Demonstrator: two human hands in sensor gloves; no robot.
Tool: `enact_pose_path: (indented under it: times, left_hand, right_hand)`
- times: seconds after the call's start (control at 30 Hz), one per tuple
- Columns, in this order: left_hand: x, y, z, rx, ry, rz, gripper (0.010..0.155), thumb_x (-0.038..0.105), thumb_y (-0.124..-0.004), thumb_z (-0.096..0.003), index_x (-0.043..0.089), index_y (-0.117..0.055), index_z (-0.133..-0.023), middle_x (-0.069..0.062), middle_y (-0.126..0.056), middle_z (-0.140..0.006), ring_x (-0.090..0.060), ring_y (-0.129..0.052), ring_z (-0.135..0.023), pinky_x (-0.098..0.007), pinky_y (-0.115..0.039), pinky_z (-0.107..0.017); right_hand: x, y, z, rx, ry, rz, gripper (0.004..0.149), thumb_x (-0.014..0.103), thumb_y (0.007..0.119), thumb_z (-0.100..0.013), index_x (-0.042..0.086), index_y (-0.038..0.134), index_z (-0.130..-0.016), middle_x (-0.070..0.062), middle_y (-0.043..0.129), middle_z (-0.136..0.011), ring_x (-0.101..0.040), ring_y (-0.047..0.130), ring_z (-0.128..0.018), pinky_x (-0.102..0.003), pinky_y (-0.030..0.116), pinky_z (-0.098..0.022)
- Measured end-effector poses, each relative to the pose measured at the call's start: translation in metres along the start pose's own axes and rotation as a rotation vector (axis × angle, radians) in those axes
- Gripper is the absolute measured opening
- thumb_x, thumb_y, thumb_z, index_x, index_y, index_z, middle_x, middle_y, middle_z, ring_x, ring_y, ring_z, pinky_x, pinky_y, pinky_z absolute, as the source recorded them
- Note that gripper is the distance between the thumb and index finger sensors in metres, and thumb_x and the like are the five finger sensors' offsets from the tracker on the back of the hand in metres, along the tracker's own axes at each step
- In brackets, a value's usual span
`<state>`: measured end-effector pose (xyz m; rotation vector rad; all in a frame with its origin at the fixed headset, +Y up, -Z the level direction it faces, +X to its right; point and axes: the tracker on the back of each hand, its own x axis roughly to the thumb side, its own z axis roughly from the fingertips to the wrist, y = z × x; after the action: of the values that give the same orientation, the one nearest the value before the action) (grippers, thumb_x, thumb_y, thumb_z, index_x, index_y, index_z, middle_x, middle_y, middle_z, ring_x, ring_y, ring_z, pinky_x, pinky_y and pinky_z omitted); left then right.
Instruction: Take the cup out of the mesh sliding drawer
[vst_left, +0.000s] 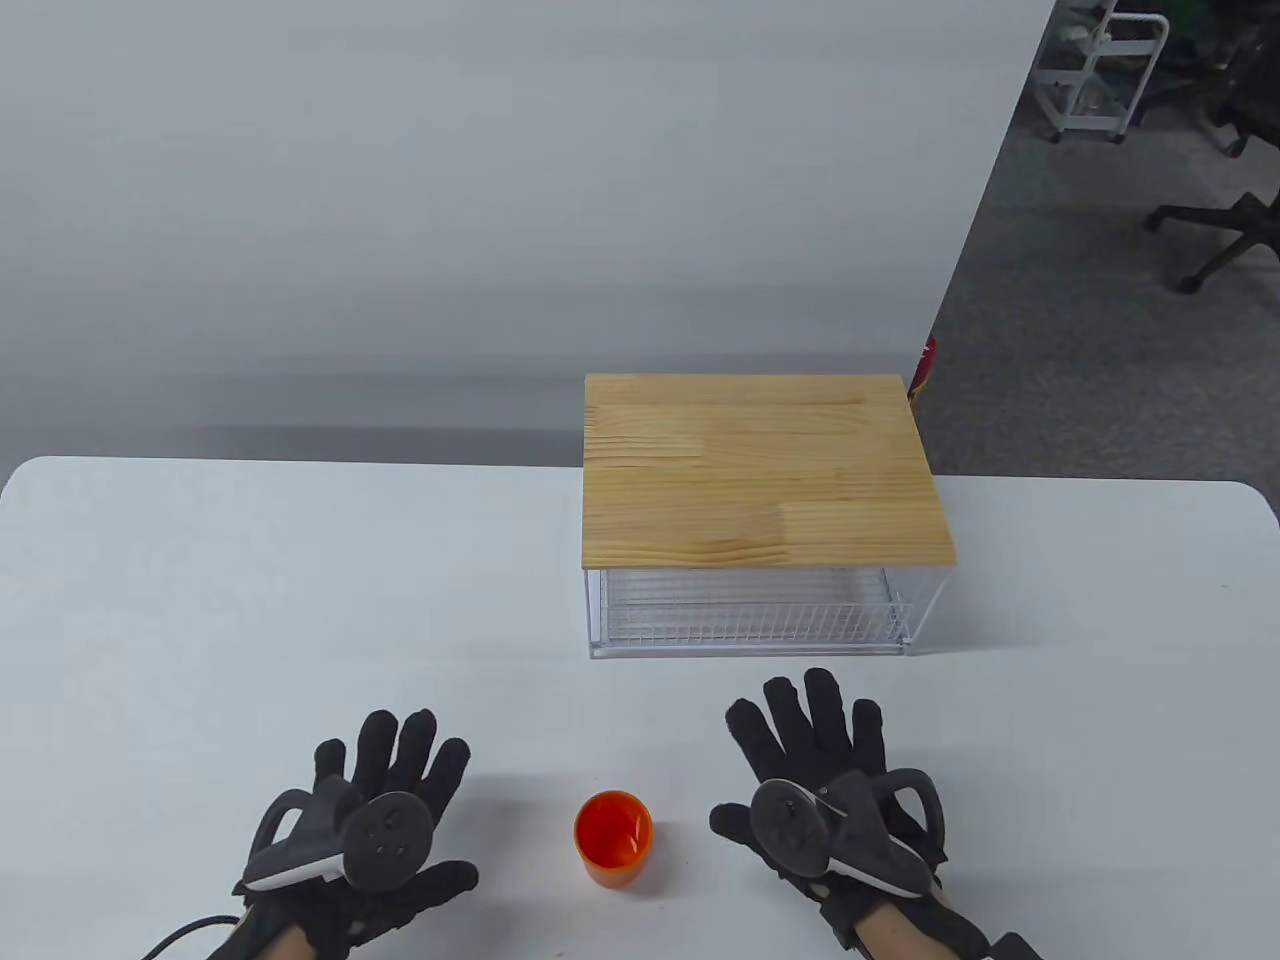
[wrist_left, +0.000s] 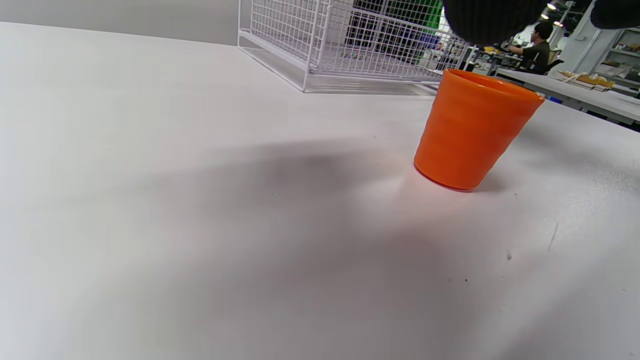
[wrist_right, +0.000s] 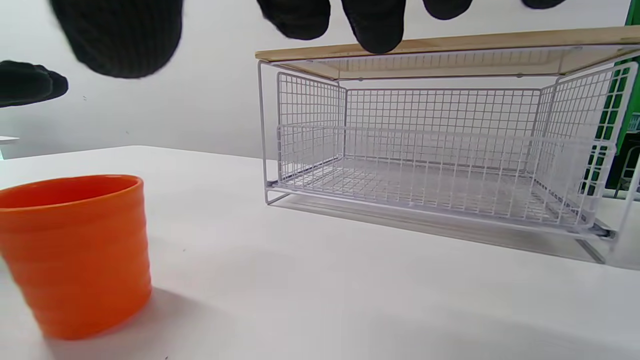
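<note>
An orange cup (vst_left: 613, 836) stands upright on the white table, near the front edge, between my two hands. It also shows in the left wrist view (wrist_left: 472, 129) and the right wrist view (wrist_right: 75, 252). The white mesh drawer (vst_left: 750, 610) sits under a wooden top (vst_left: 760, 470) and is pushed in; its inside is empty in the right wrist view (wrist_right: 430, 165). My left hand (vst_left: 375, 800) lies flat and open left of the cup, holding nothing. My right hand (vst_left: 825, 770) lies flat and open right of the cup, just in front of the drawer, holding nothing.
The white table (vst_left: 250, 600) reaches from the wall to the front edge. Beyond the table's right rear are a grey floor, office chairs (vst_left: 1230, 230) and a white cart (vst_left: 1100, 70).
</note>
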<state>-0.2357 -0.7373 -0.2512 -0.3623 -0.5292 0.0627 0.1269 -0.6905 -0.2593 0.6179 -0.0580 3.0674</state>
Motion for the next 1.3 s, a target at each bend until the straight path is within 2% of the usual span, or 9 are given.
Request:
enact_pose_path:
  times: [0.17, 0.37, 1.1, 1.3]
  left_hand:
    - [0.001, -0.001, -0.001, -0.009, -0.01, 0.007, 0.1, 0.068, -0.056, -0.054, 0.011, 0.005, -0.11, -0.03, 0.015, -0.106, -0.064, 0.012, -0.092, -0.085, -0.002, -0.053]
    - [0.002, -0.002, -0.001, -0.008, -0.021, 0.01, 0.1, 0.068, -0.056, -0.0538, 0.011, 0.005, -0.11, -0.03, 0.015, -0.106, -0.064, 0.012, -0.092, -0.085, -0.001, -0.052]
    - [0.0, -0.001, -0.002, -0.014, -0.034, 0.013, 0.101, 0.07, -0.055, -0.0534, 0.012, 0.005, -0.11, -0.03, 0.015, -0.107, -0.064, 0.012, -0.092, -0.085, 0.0, -0.051]
    - [0.0, -0.001, -0.002, -0.014, -0.038, 0.013, 0.101, 0.07, -0.054, -0.0532, 0.012, 0.005, -0.11, -0.03, 0.015, -0.107, -0.064, 0.013, -0.092, -0.085, 0.0, -0.051]
  right_hand:
    - [-0.001, 0.015, 0.003, 0.006, -0.003, -0.099, 0.087, 0.071, 0.066, -0.046, 0.025, 0.038, -0.113, -0.025, 0.037, -0.122, -0.061, 0.028, -0.107, -0.083, 0.035, -0.07]
    - [-0.001, 0.031, 0.005, 0.014, -0.022, -0.098, 0.088, 0.072, 0.065, -0.046, 0.024, 0.035, -0.114, -0.026, 0.032, -0.122, -0.062, 0.023, -0.106, -0.085, 0.031, -0.068]
    - [-0.02, 0.04, 0.014, 0.052, -0.037, -0.107, 0.091, 0.073, 0.061, -0.046, 0.022, 0.03, -0.114, -0.026, 0.024, -0.122, -0.061, 0.011, -0.104, -0.086, 0.018, -0.064]
    - [-0.02, 0.046, 0.012, 0.098, -0.035, -0.093, 0.091, 0.073, 0.06, -0.046, 0.023, 0.028, -0.114, -0.026, 0.021, -0.122, -0.061, 0.007, -0.102, -0.086, 0.015, -0.062]
